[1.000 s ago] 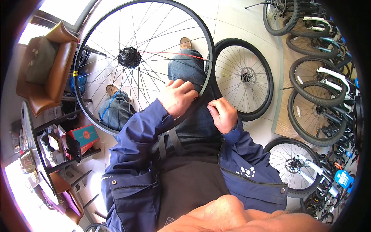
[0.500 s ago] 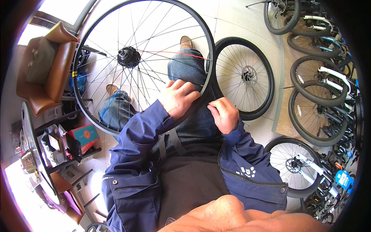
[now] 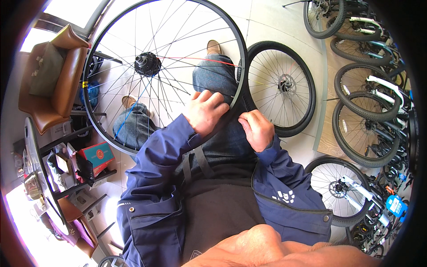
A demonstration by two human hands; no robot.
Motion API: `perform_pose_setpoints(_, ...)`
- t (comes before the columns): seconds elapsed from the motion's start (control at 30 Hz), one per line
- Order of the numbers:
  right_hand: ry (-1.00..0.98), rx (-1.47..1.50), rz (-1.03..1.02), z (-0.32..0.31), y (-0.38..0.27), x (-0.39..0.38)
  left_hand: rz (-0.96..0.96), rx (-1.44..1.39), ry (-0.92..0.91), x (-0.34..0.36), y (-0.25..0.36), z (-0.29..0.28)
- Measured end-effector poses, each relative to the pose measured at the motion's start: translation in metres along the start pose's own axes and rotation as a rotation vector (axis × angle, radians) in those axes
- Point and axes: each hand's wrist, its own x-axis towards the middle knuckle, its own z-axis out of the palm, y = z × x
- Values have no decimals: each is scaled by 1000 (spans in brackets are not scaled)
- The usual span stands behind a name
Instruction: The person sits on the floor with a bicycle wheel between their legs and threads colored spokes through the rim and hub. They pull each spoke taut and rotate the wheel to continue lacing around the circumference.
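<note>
A large black bicycle wheel rim (image 3: 244, 62), bare of any tyre, leans in front of me over my legs. Thin dark spokes run to its black hub (image 3: 147, 65); one spoke is red and one blue. My left hand (image 3: 205, 112) is closed around the rim's near right part, knuckles up. Just right of it, beside the rim, my right hand (image 3: 258, 130) has thumb and forefinger pinched together. Whatever may be between those fingertips is too small to make out.
A tyred wheel with a disc rotor (image 3: 285, 86) stands just beyond my right hand. Bicycles (image 3: 367, 107) line the right side. On the left are a brown leather chair (image 3: 66, 95), a low black shelf with a red and teal box (image 3: 98, 154), and a table.
My right hand has shifted very slightly up and to the left, fingers still pinched. My left hand and the rim stay almost in place.
</note>
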Motion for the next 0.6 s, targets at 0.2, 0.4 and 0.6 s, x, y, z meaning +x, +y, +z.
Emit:
perform_pose_setpoints(0.2, -14, 48, 62, 2, 0, -2, 60, -75, -16, -1, -9, -1)
perform_pose_setpoints(0.4, -53, 76, 87, 0, 0, 0, 23, 9, -35, -2, -3, 2)
perform_pose_setpoints(0.6, -67, 84, 96, -2, -1, 2, 32, 42, 4, -1, -2, 7)
